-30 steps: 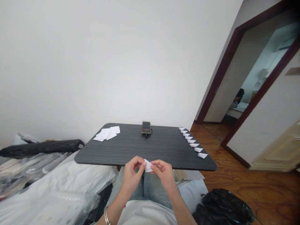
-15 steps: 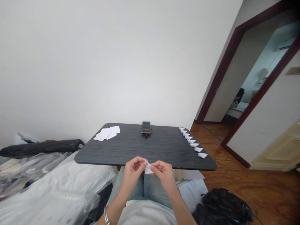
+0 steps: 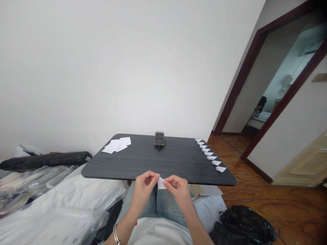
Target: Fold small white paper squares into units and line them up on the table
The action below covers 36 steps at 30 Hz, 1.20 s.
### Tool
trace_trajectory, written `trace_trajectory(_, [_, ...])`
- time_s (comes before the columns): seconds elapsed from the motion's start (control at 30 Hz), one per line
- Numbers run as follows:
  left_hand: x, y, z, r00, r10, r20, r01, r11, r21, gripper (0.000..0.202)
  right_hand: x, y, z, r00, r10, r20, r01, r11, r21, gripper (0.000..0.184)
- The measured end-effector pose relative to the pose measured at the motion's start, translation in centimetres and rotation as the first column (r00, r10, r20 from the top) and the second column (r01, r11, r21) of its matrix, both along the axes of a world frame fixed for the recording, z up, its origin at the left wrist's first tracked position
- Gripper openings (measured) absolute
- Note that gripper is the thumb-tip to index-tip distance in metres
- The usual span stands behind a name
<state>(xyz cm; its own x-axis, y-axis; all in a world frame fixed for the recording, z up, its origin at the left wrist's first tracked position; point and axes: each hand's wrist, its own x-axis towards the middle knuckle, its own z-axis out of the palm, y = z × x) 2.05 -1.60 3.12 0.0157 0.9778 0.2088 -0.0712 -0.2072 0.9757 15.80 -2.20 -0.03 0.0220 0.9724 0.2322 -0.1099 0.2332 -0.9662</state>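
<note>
My left hand (image 3: 143, 190) and my right hand (image 3: 178, 190) meet just before the near edge of the dark table (image 3: 143, 163), above my lap. Both pinch a small white folded paper piece (image 3: 160, 184) between thumb and fingertips. Most of the paper is hidden by my fingers. A silver bangle sits on my left wrist.
A loose pile of white paper sheets (image 3: 117, 145) lies at the table's far left. A phone (image 3: 159, 139) stands at the far middle. Several folded white triangles (image 3: 209, 154) line the right edge. Plastic wrap (image 3: 51, 207) lies left, a black bag (image 3: 242, 228) on the wooden floor right.
The paper piece shows less than before, pressed smaller between my fingertips. My hands have stayed in nearly the same place.
</note>
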Motion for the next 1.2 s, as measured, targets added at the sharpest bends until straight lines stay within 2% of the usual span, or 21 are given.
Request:
trace_trajectory(0.07, [0.0,0.0,-0.1,0.999,0.026,-0.041,-0.024,0.999,0.028,0.019,0.0,-0.1,0.1,0.995,-0.036,0.089,0.033,0.999,0.036,0.016])
trace_trajectory(0.2, [-0.2,0.2,-0.5,0.998,0.0,-0.059,0.002,0.999,0.034,0.02,0.0,-0.2,0.3,0.968,-0.093,0.233,0.073,0.993,0.094,0.016])
trace_trajectory(0.4, [-0.4,0.6,-0.7,0.999,-0.039,-0.023,0.04,0.999,0.031,0.021,0.0,-0.3,0.6,0.957,-0.09,0.275,0.064,0.993,0.101,0.017])
trace_trajectory(0.57, [-0.2,0.9,-1.0,0.997,-0.073,0.025,0.072,0.997,0.031,0.026,-0.1,-0.2,0.5,0.972,-0.096,0.215,0.079,0.993,0.086,0.016])
trace_trajectory(0.73, [0.0,0.9,-1.6,0.993,-0.116,0.006,0.116,0.993,-0.02,0.023,-0.1,0.1,0.3,0.99,-0.093,0.108,0.089,0.995,0.041,0.018])
trace_trajectory(0.9, [-0.2,0.7,-1.4,0.994,-0.105,-0.029,0.104,0.994,-0.019,0.024,-0.1,0.3,0.3,0.999,0.001,-0.053,-0.003,0.999,-0.039,0.026])
trace_trajectory(1.07, [-0.2,0.6,-1.1,0.986,-0.162,-0.034,0.16,0.986,-0.049,0.024,0.0,0.6,0.4,0.99,0.086,-0.114,-0.095,0.992,-0.08,0.028])
trace_trajectory(1.2, [-0.3,0.7,-1.3,0.981,-0.191,-0.027,0.188,0.979,-0.075,0.024,0.1,0.6,0.4,0.984,0.094,-0.149,-0.106,0.991,-0.076,0.026])
